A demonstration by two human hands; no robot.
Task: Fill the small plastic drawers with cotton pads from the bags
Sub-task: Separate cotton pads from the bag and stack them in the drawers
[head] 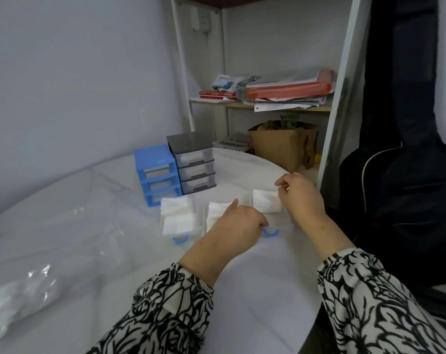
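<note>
- Pinching the far corner of the cotton pads (265, 203) with the curled fingers (280, 188) of the right hand (302, 199), and seating that stack in the right drawer (273, 221), which is lying pulled out on the desk (262, 290).
- Curling the left hand (233, 226) down at the front of that drawer, thumb raised; not showing whether those fingers are actually gripping the rim or only resting there.
- Risking a skewed stack: pinching one corner only is likely tilting or fanning the soft pads, leaving a corner riding over the rim and jamming the drawer on its way back in.
- Risking a sliding drawer: pressing down on a light plastic box on a smooth top is likely pushing it away unless the left hand is truly steadying it.
- Risking a knock to the middle drawer (215, 213), sitting just beside the left wrist and already holding pads.
- Holding two white stacks in the left drawer (177, 218), its blue handle facing the person.
- Standing behind, a blue frame (155, 172) with all its slots open.
- Standing against it, a grey unit (194, 162) with three shut drawers, apparently showing white inside.
- Lying well apart to the left, clear bags (25, 284), contents too blurred for telling.
</note>
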